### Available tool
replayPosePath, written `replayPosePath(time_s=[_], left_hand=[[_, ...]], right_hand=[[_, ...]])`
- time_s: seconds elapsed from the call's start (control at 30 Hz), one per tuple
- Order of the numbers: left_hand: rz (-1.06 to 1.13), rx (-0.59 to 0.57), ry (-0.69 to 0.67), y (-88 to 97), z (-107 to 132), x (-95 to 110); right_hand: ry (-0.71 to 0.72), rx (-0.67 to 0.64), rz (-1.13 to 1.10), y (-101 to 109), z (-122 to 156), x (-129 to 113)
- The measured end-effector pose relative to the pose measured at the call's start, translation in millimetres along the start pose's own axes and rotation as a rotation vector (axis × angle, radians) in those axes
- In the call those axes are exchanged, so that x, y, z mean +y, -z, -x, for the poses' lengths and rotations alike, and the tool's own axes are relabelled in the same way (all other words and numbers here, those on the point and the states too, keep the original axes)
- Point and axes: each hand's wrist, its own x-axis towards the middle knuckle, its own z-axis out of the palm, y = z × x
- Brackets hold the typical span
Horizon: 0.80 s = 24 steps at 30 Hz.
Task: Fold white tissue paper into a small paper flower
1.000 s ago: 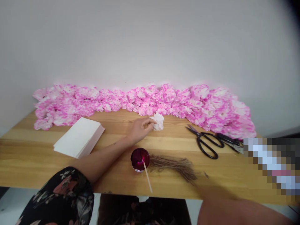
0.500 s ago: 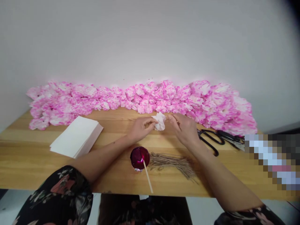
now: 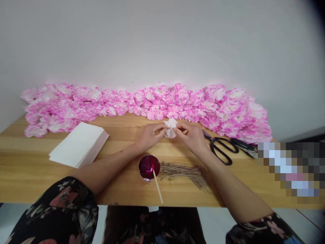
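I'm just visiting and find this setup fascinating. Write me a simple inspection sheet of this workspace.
Surface: light wooden table.
Worked piece: gathered white piece, its sides between the two hands.
Supplies: stack of white sheets at left; thin brown stems beside a dark red container with a pale stick in it.
Clutter: pink-and-white flowers along the back; scissors and another black-handled tool at right.
Hands: left hand and right hand both pinch the piece.
Cables: nothing seen for certain.
Surroundings: plain grey wall behind; a pixelated patch hides the far right.
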Motion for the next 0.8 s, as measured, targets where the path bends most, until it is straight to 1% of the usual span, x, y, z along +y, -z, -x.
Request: replayPosePath(time_s=[0.13,0.23,0.37,0.43,0.63,0.8], left_hand=[[0.031,-0.008,-0.007,-0.1,-0.8,3.3],[0.009,-0.011,-0.009,-0.6,-0.9,3.5],[-0.013,-0.007,-0.01,-0.7,-0.9,1.9],[-0.023,-0.002,-0.011,-0.3,-1.1,1.6],[-0.059,0.036,-0.02,0.9,-1.3,3.0],[-0.126,0.068,-0.034,1.1,-0.3,2.0]], right_hand=[[-0.024,-0.001,-0.066,-0.6,-0.2,-2.8],[-0.057,-0.039,-0.158,-2.0,-0.3,-2.5],[-0.171,-0.096,-0.323,-3.8,-0.5,-0.5],[-0.2,-0.108,-0.357,-4.3,-0.5,-0.5],[-0.073,-0.144,-0.328,-6.1,2.0,-3.1],[-0.074,-0.146,-0.32,-6.0,3.4,-7.4]])
